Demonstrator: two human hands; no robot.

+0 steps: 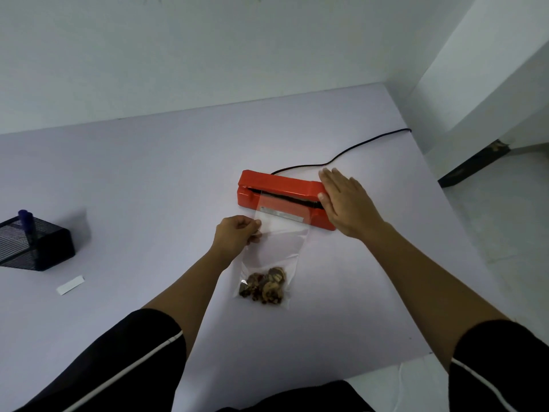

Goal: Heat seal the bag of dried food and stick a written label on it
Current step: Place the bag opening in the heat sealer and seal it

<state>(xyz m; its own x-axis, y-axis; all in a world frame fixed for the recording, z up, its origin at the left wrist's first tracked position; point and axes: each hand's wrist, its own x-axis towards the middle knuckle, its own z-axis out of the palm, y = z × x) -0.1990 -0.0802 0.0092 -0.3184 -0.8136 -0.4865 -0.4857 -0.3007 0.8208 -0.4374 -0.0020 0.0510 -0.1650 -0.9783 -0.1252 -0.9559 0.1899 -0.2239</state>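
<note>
Head view, from the left: a black mesh holder [35, 245] stands on the table [148, 173] with a blue pen [26, 221] upright in it. Just in front of it lies a blank white label [70, 285], flat on the table. My left hand [234, 236] pinches the left edge of the clear bag [276, 242], thumb and fingers curled on the plastic. The bag lies with its long axis running away from me. Its closed bottom is toward me and holds a small heap of brown dried food [266, 288]. Its open mouth points away and is tucked into the slot of the red sealer [276, 182]. The sealer lies crosswise to the bag, its length running left to right. My right hand [347, 203] lies flat over the sealer's right end, fingers straight and together, gripping nothing. A black cord [356, 147] trails from the sealer toward the table's far right edge.
</note>
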